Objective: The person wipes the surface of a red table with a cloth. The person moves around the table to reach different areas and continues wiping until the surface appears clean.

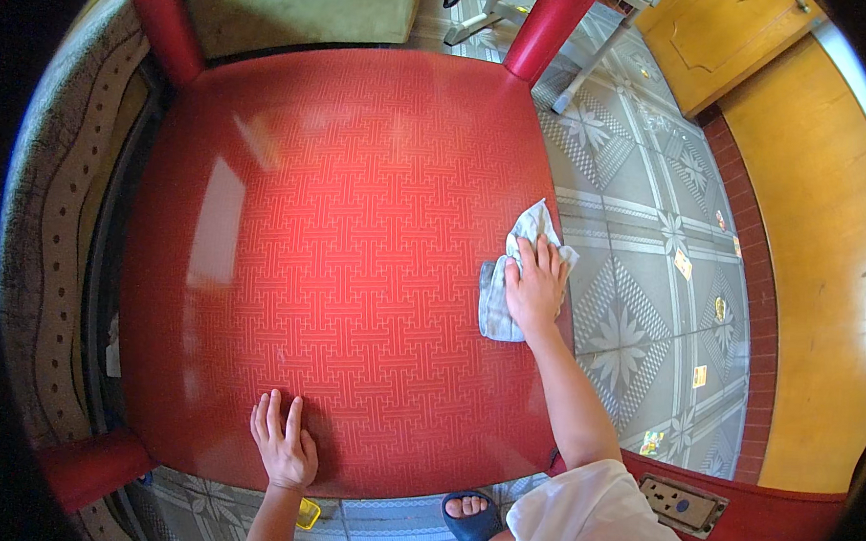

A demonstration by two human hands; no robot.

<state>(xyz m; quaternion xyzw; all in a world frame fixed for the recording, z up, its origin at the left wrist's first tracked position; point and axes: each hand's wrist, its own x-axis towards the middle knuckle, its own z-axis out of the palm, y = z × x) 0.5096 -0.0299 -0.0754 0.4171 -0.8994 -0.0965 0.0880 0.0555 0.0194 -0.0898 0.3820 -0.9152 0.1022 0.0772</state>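
A broad red panel (331,250) with a pale interlocking line pattern fills the middle of the head view. Near its right edge, my right hand (538,291) presses down on a folded grey-white cloth (499,311), its fingers spread over the fabric. Part of the cloth is bunched ahead of my fingertips and looks soiled. My left hand (283,439) lies palm down at the panel's near edge, left of centre, with nothing in it and its fingers somewhat apart.
Red posts (556,27) (163,21) rise at the far corners. A red beam with a socket plate (681,506) lies at lower right. A patterned sofa (67,251) borders the left, a wooden door (724,43) the far right. Small cards (700,376) lie on the tiled floor (626,229).
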